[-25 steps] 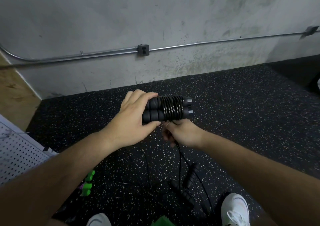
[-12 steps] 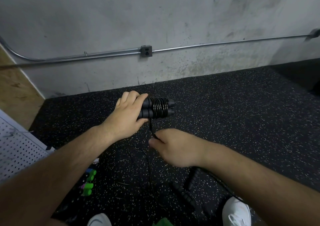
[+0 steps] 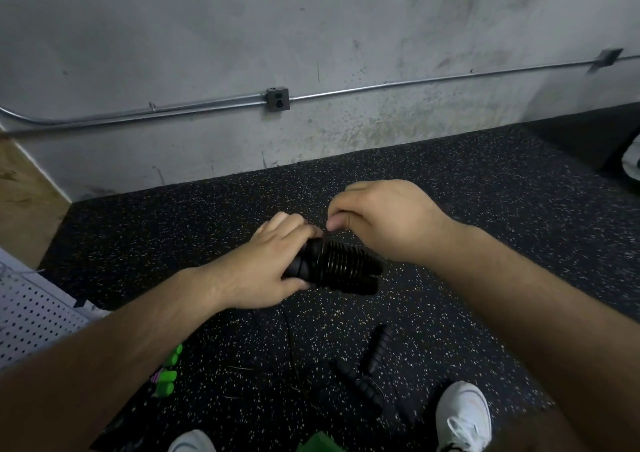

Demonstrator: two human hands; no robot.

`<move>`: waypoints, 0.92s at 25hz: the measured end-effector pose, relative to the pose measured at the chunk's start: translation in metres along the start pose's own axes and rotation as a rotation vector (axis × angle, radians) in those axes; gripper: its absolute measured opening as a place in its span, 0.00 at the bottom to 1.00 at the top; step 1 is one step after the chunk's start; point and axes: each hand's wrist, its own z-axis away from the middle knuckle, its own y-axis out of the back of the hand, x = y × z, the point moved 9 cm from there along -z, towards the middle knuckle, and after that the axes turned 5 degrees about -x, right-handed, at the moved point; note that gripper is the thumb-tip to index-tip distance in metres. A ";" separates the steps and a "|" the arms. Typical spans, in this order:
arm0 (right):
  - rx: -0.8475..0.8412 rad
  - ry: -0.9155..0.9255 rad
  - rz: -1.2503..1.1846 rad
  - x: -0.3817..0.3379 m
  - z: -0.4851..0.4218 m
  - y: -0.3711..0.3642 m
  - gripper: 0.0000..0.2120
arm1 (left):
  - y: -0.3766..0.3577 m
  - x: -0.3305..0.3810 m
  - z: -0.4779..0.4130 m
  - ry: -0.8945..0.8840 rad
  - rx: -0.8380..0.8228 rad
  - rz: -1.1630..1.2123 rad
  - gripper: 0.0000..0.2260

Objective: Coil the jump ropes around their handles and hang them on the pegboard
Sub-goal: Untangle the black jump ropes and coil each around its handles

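My left hand (image 3: 263, 271) grips a pair of black jump-rope handles (image 3: 339, 271) held side by side, with many turns of thin black rope wound around them. My right hand (image 3: 384, 219) is just above and beyond the handles, pinching the thin rope between thumb and fingers where it meets the coil. A second black jump rope (image 3: 367, 372) lies on the floor below, its two ribbed handles crossed. A green-handled rope (image 3: 168, 373) lies at the lower left, partly behind my left forearm. The white pegboard (image 3: 31, 316) shows at the left edge.
The floor is black speckled rubber (image 3: 485, 209), ending at a grey concrete wall with a metal conduit and an outlet box (image 3: 277, 99). My white shoes (image 3: 462, 415) stand at the bottom. Loose rope strands trail on the floor beneath my hands.
My right hand has risen from below the handles to above them, carrying the rope over the coil. The left hand and handles have dropped lower and turned slightly.
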 end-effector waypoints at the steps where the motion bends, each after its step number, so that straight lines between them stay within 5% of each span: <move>1: -0.017 -0.026 -0.041 0.011 -0.001 -0.004 0.12 | 0.001 0.006 0.001 -0.013 -0.004 0.031 0.29; 7: -0.017 -0.119 -0.773 0.054 -0.003 -0.029 0.14 | 0.021 0.023 0.016 0.063 0.028 0.405 0.36; 10: -0.220 -0.097 -1.222 0.034 0.007 -0.061 0.15 | 0.027 0.023 0.018 0.067 0.047 0.565 0.35; 14: -0.390 -0.424 -0.888 0.017 0.026 -0.108 0.10 | 0.031 0.005 0.017 0.148 0.147 0.575 0.32; 17: -0.374 -0.406 -1.102 -0.021 0.017 -0.121 0.15 | 0.036 -0.013 0.015 0.196 0.221 0.388 0.33; 23: -0.495 -0.409 -0.942 -0.050 0.017 -0.116 0.15 | 0.034 -0.036 0.008 0.185 0.191 0.091 0.35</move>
